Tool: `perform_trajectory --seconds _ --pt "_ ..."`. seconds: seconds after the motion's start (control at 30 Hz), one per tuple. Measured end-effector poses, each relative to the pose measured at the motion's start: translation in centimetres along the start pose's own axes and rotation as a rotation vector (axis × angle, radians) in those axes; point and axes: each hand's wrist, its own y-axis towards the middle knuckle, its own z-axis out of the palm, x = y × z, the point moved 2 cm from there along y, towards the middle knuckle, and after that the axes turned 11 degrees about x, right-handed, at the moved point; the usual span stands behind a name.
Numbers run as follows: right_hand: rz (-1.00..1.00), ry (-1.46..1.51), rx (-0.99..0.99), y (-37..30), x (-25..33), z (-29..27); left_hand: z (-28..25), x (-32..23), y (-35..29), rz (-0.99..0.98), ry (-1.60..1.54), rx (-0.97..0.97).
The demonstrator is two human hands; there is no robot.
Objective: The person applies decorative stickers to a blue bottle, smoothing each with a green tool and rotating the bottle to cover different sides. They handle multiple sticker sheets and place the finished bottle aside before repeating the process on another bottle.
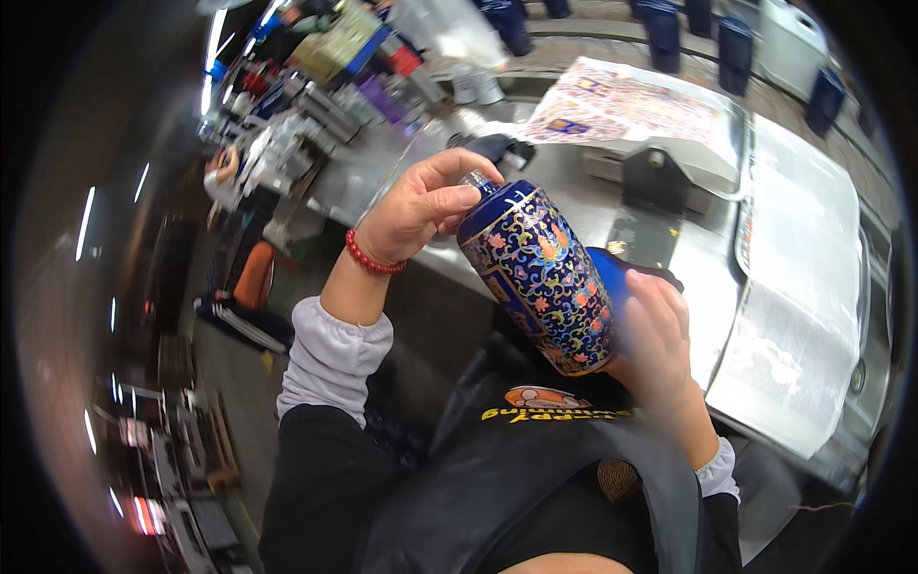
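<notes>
A dark blue bottle (540, 273) covered in a colourful floral scroll pattern is tilted in front of my chest, its neck to the upper left. My left hand (430, 201), with a red bead bracelet at the wrist, grips the bottle's neck between thumb and fingers. Near the bottle's lower right side is my right hand (655, 335), smeared by motion. Between its fingers and the bottle shows a blue, curved piece (610, 273); whether the hand holds it or only presses by the bottle, I cannot make out.
Beyond the bottle is a metal worktable (574, 187) with patterned printed sheets (631, 105), a dark metal bracket (658, 180) and white sheets (798, 287). Several dark blue bottles (734, 53) and a white jug (792, 40) stand behind. Cluttered goods (325, 110) fill the far left.
</notes>
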Motion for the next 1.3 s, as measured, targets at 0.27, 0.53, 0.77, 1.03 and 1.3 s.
perform_trajectory --seconds 0.27,0.53,0.77,1.03,1.3 --pt "-0.158 0.13 0.217 4.4 3.4 6.8 -0.7 1.5 -14.8 0.092 0.242 -0.503" --pt "0.081 0.02 0.794 7.4 3.8 16.8 -2.7 12.1 -30.2 -0.062 0.979 -1.083" --pt "-0.018 -0.193 0.964 8.2 0.7 25.7 -8.9 35.4 -38.5 -0.575 1.164 -1.314" --pt "-0.199 -0.392 1.025 8.5 -0.8 31.3 -10.7 56.3 -49.8 -1.076 0.56 -1.592" --pt "-0.184 -0.536 1.085 8.5 0.3 31.0 -9.7 66.2 -56.5 -1.354 0.374 -1.639"
